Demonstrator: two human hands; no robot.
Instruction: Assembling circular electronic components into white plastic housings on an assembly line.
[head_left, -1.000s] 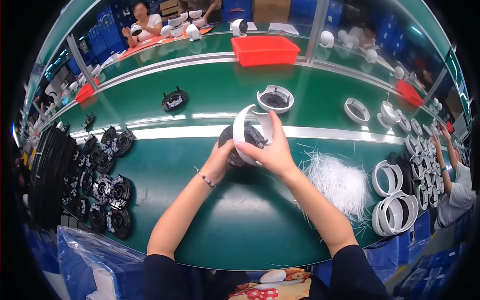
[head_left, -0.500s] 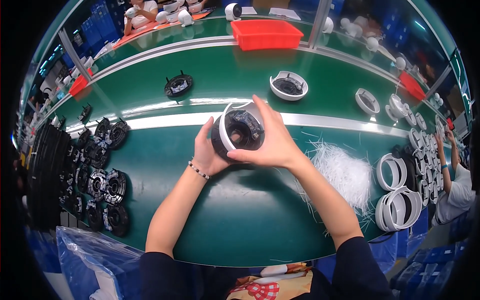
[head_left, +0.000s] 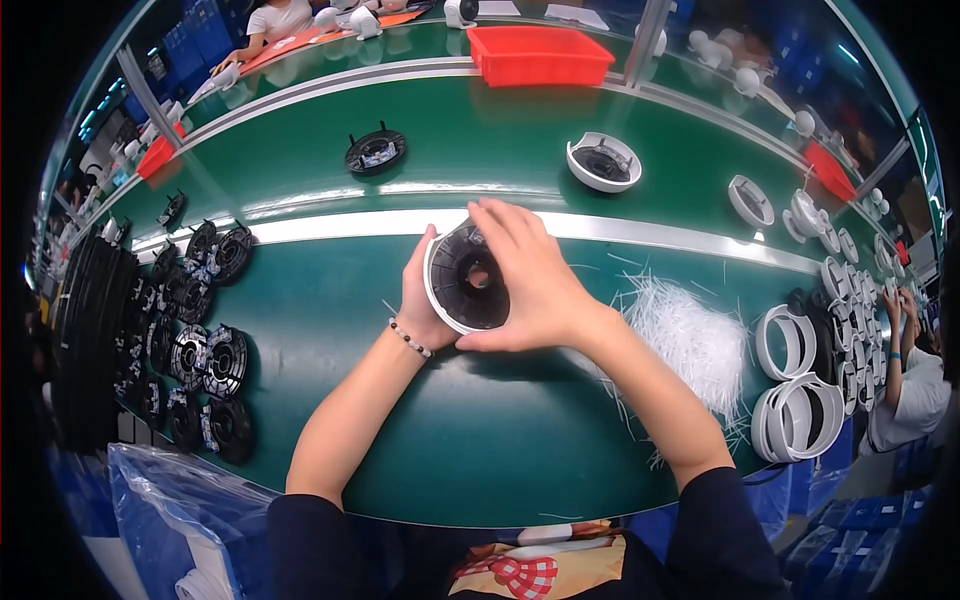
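Observation:
Between my two hands, above the green bench, is a round white housing ring [head_left: 432,291] with a black disc-shaped base [head_left: 462,305] seated in it. A hole shows at the disc's centre. My left hand [head_left: 420,297] is closed around the left side of the ring, its thumb along the rim. From the right, my right hand [head_left: 540,280] grips the same assembly, fingers over the top and thumb at the lower edge. The palm hides the right part of the disc.
Several black disc bases [head_left: 222,362] lie at left. A pile of thin white strips [head_left: 688,350] is right of my hands, beyond it stacked white rings [head_left: 797,418]. On the far green belt are a black base [head_left: 376,151], a white-ringed unit [head_left: 604,163] and a red bin [head_left: 540,57].
The held assembly has turned: the black disc, which stuck out left behind the ring, now shows inside it. My right fingers moved over its top. Parts on the far belt shifted right.

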